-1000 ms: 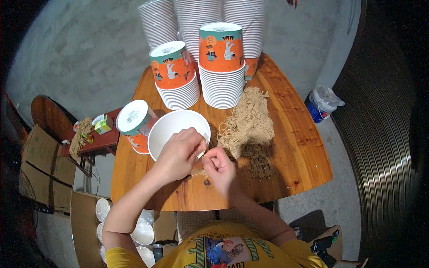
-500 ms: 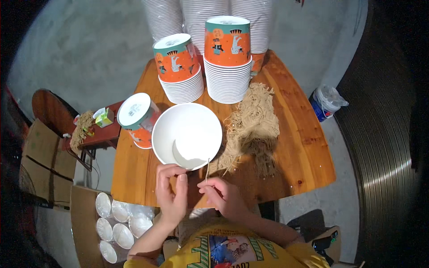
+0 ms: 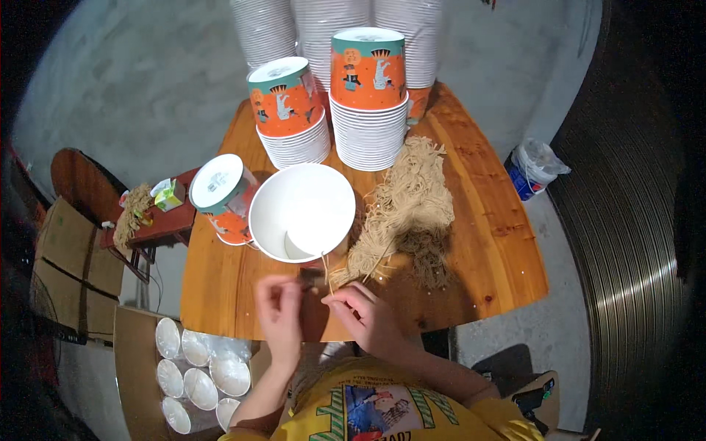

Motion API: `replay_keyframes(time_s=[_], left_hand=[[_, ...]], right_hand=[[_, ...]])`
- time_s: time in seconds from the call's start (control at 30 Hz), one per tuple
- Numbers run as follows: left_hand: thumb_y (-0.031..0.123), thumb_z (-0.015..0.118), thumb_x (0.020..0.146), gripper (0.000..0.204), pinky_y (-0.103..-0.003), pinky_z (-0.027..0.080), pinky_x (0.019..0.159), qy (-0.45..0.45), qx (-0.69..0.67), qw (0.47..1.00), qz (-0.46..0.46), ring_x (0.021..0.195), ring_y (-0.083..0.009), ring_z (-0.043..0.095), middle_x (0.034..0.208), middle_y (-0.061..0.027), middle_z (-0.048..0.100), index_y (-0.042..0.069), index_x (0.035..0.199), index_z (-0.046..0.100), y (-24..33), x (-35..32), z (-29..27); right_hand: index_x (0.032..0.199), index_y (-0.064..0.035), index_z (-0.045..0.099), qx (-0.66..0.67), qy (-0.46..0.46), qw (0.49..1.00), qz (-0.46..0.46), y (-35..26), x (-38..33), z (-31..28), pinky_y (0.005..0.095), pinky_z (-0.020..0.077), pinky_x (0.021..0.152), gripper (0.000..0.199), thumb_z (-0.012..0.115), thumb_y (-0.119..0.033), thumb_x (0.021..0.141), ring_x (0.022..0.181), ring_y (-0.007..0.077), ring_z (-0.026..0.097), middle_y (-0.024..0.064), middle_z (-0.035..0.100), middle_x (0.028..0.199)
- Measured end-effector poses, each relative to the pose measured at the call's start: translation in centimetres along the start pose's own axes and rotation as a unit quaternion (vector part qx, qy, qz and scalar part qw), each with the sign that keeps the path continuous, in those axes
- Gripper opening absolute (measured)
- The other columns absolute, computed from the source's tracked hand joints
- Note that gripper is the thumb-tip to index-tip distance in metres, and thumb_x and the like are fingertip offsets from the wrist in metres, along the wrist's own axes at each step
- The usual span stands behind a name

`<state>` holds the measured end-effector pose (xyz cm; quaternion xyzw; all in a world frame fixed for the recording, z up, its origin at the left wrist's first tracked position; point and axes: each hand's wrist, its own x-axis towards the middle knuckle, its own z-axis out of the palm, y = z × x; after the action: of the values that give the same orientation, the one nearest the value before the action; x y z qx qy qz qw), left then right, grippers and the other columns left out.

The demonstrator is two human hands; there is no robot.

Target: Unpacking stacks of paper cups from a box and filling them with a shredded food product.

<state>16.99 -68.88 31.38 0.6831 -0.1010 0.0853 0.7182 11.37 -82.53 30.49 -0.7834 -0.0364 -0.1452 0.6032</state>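
A large white paper bucket point(image 3: 273, 213) stands on the table in front of my hands, its open mouth facing up toward me. A thin tan cord point(image 3: 326, 268) runs from the bucket's near rim down to my right hand point(image 3: 364, 316), whose thumb and finger pinch it. To the left, my left hand point(image 3: 279, 309) hangs just below the bucket with curled, motion-blurred fingers; whether it holds anything I cannot make out. Right of the bucket lies a heap of loose tan cords point(image 3: 408, 206), touching or close to its side.
Orange-and-green printed buckets stand upside down: a left stack point(image 3: 283, 99), a taller stack point(image 3: 369, 73) and a short one point(image 3: 224, 195). Wrapped white stacks point(image 3: 331, 29) rise behind. A carton of cups point(image 3: 136, 367) sits lower left, a lidded pail point(image 3: 537, 169) right of the table point(image 3: 500, 242).
The bucket's near rim has lifted away from my hands, and the bucket now tilts more. My left hand has come off the rim and dropped slightly. My right hand still pinches the cord.
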Motion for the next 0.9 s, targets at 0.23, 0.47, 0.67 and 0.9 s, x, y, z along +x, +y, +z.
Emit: replay_keyframes(time_s=[0.23,0.47,0.67,0.9], left_hand=[[0.017,0.048,0.09,0.027,-0.03,0.045,0.086,-0.217,-0.28,0.866,-0.354,0.094,-0.0184,0.06,0.098,-0.0105,0.065,-0.003,0.1,0.062,0.0,2.1,1.7],[0.019,0.051,0.088,0.024,-0.032,0.046,0.086,-0.234,-0.343,0.826,-0.382,0.093,-0.0212,0.061,0.095,-0.0116,0.065,-0.002,0.093,0.061,-0.7,3.0,1.7],[0.015,0.051,0.09,0.019,-0.033,0.05,0.088,-0.147,-0.361,0.828,-0.403,0.084,-0.0175,0.061,0.085,-0.008,0.062,-0.002,0.096,0.057,-0.1,4.2,2.3],[0.015,0.05,0.094,0.027,-0.031,0.051,0.086,-0.149,-0.294,0.864,-0.381,0.079,-0.0145,0.061,0.083,-0.0055,0.063,-0.006,0.107,0.059,0.8,4.8,1.9]], right_hand=[[0.098,-0.0003,0.062,0.02,0.016,1.0,-0.013,1.2,0.3,0.7,0.03,0.0483,0.071,0.013,0.055,-0.007,0.089,0.082,0.0213,0.061,0.0125,0.06,0.094],[0.099,-0.0012,0.062,-0.002,0.025,1.0,0.015,1.9,0.1,0.7,0.0298,0.0481,0.069,0.015,0.053,-0.01,0.091,0.076,0.02,0.062,0.0116,0.063,0.085],[0.102,-0.0024,0.062,-0.068,-0.021,0.997,-0.015,0.5,-0.1,0.1,0.0347,0.0502,0.068,0.017,0.053,-0.008,0.089,0.077,0.0258,0.065,0.0149,0.064,0.086],[0.098,-0.0034,0.061,-0.155,-0.02,0.986,-0.052,0.8,-0.5,0.2,0.0379,0.051,0.067,0.014,0.056,-0.006,0.085,0.08,0.031,0.065,0.0154,0.065,0.087]])
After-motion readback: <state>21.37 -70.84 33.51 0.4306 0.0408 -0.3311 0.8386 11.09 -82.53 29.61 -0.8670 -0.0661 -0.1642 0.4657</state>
